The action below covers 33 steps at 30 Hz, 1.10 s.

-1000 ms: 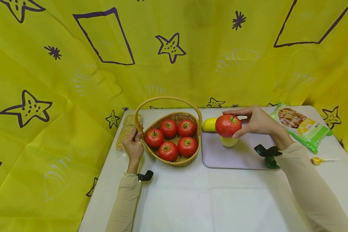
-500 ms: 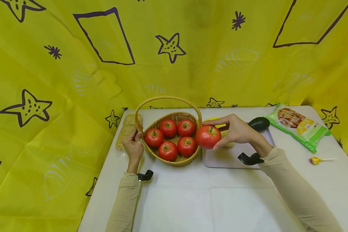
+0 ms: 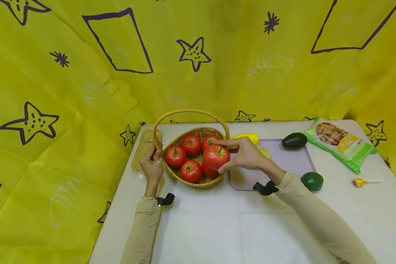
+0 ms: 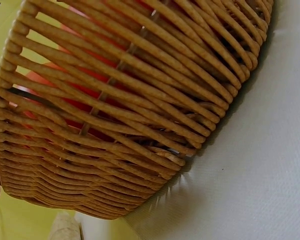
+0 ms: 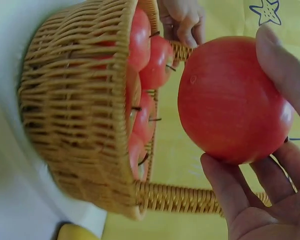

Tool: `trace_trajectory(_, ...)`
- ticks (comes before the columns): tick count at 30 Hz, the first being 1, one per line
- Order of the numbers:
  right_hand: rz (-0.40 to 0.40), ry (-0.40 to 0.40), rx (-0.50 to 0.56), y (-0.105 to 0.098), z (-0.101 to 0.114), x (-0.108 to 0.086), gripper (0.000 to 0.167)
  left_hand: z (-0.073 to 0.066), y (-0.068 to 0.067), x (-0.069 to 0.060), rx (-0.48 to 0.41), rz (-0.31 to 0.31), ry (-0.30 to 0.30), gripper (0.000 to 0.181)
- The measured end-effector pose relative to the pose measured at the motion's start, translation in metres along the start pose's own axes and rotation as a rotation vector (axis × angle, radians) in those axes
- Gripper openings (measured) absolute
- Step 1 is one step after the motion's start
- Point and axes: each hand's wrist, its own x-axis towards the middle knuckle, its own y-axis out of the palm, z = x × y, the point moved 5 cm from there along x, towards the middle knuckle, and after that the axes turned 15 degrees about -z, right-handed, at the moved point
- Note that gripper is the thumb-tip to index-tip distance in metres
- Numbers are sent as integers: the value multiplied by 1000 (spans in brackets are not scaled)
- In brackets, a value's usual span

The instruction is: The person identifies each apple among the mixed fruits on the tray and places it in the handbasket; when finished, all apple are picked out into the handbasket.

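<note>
A red apple is gripped between the thumb and fingers of my right hand, held above the right side of a wicker basket. Several red apples, one of them a front-left apple, lie inside the basket; the held one partly covers two of them. My left hand holds the left foot of the basket's arched handle. In the right wrist view the held apple is clear of the basket rim. The left wrist view shows mostly the basket's woven side.
Right of the basket lies a pale tray with a dark avocado, a yellow fruit and a pale round item behind my right hand. A green avocado, a green food packet, a lollipop and a bag of grains lie around.
My right hand has carried the apple leftward from over the tray to over the basket. The left hand keeps its hold on the handle.
</note>
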Motion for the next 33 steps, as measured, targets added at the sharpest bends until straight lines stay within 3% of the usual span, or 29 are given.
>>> trace_trajectory(14,-21,9,33,33,4,21,88,-1,1,1,-2,-3,-3,36)
trace_trajectory(22,-37,-16,-74,51,1,36,90,0,0,0,-22,3,-16,35)
trace_trajectory(33,-23,15,-161,67,-11,47,89,0,-1,0,-26,7,-7,35)
